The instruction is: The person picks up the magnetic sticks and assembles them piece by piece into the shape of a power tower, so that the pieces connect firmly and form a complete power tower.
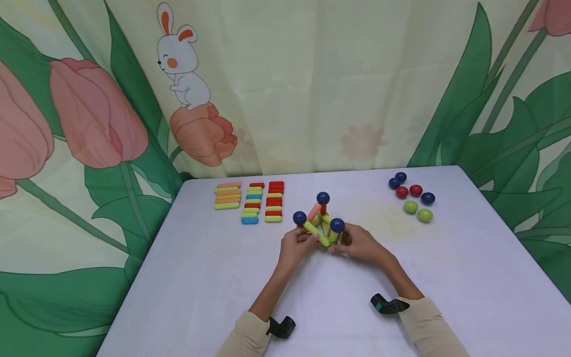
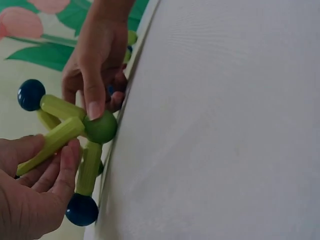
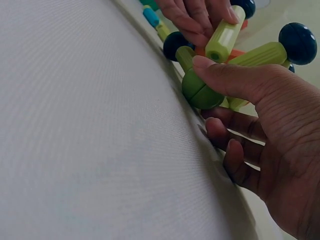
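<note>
A structure of magnetic sticks and balls stands on the table between the two hands, with dark blue balls [image 1: 323,198] at its upper corners. My left hand [image 1: 295,248] pinches a yellow-green magnetic stick [image 2: 62,137] between thumb and fingers. One end of that stick lies close to a green ball [image 2: 101,127]; whether they touch I cannot tell. With thumb on top and fingers beneath, my right hand [image 3: 290,120] holds the green ball at the structure's near lower corner. Pink and red sticks [image 1: 314,212] show on the far side, partly hidden.
Left of the structure, loose sticks lie in three columns: a pink, yellow and green column [image 1: 227,197], a mixed column [image 1: 252,203] and a red and green column [image 1: 274,202]. At the back right lie loose blue, red and green balls [image 1: 416,190]. A printed curtain [image 1: 285,99] hangs behind the white table [image 1: 200,297].
</note>
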Motion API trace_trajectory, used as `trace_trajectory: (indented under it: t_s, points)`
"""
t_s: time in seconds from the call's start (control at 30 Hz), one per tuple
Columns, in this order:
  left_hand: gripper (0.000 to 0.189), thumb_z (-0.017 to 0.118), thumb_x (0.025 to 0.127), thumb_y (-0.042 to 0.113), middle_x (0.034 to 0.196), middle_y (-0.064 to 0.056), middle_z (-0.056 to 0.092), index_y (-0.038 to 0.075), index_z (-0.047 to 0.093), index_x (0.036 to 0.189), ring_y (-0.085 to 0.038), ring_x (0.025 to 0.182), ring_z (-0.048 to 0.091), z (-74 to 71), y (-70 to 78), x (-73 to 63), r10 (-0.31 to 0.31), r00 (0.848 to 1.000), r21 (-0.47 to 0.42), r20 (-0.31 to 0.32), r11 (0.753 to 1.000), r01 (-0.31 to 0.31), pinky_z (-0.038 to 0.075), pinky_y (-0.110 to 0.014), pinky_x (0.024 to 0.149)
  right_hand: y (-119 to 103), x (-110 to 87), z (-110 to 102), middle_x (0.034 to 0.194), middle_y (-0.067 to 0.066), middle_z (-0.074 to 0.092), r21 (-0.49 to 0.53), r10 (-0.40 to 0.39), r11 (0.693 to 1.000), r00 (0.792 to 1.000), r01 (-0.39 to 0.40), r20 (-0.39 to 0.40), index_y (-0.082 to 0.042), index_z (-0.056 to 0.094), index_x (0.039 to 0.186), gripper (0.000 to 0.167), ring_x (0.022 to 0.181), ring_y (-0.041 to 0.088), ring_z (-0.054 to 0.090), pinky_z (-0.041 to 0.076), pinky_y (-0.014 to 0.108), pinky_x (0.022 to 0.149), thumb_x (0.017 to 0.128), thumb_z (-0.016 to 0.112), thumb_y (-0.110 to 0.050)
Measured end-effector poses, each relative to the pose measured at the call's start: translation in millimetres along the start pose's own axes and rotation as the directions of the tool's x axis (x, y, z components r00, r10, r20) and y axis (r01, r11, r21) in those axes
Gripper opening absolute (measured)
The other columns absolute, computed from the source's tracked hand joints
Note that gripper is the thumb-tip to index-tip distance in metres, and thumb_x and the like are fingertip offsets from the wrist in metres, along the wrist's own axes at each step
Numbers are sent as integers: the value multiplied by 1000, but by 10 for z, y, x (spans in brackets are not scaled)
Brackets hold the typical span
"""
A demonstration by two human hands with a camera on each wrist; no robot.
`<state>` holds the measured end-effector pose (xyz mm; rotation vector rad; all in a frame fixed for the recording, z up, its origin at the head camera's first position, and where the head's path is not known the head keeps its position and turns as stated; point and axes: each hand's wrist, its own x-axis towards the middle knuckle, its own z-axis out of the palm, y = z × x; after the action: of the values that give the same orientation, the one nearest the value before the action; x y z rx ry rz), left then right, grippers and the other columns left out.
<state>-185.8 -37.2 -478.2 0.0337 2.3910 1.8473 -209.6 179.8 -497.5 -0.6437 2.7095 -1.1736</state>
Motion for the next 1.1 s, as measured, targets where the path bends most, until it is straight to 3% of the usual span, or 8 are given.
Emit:
trace_trajectory:
  t_s: [0.27, 0.47, 0.73, 0.97, 1.1]
  points:
    - [38, 72, 89, 25, 99, -15, 75, -2, 66, 115, -20, 89, 74, 17, -22, 6, -6, 999, -118, -44, 993, 1, 58, -27, 80, -13, 34, -13, 78, -2, 56, 7, 2, 1000, 1000, -2, 5, -13, 59, 113, 45, 72, 14, 50, 42, 26, 59, 80, 80, -35]
    - [36, 72, 89, 22, 98, -15, 75, -2, 67, 115, -19, 88, 74, 53, -24, 10, -7, 997, -121, -82, 993, -3, 58, -25, 78, -38, 22, -19, 77, -2, 55, -3, 9, 1000, 1000, -9, 12, -12, 59, 108, 42, 71, 15, 49, 41, 25, 59, 80, 80, -35]
    - [34, 70, 91, 22, 100, -12, 75, -1, 68, 115, -17, 91, 74, 86, -15, 15, 39, 992, -20, -118, 999, -41, 58, -24, 77, -64, 5, -26, 76, -2, 55, 5, 4, 1000, 1000, -4, 8, -14, 59, 106, 39, 70, 14, 49, 41, 26, 58, 81, 78, -36]
    - [37, 69, 91, 33, 93, -6, 76, 2, 71, 112, -15, 84, 74, -10, -3, -21, -15, 1000, 18, -28, 1000, 15, 58, -24, 77, -29, 18, -43, 76, -3, 57, 45, -35, 998, 999, 34, 23, -16, 60, 101, 28, 69, 14, 51, 43, 25, 59, 87, 74, -36]
    - [34, 69, 90, 37, 86, -2, 75, 6, 73, 105, -12, 78, 72, -148, -5, -50, -30, 1000, 108, -2, 994, 30, 58, -23, 75, -24, 18, -40, 75, -4, 59, 53, -42, 998, 999, 40, 31, -16, 60, 99, 23, 68, 13, 52, 44, 25, 58, 88, 72, -32]
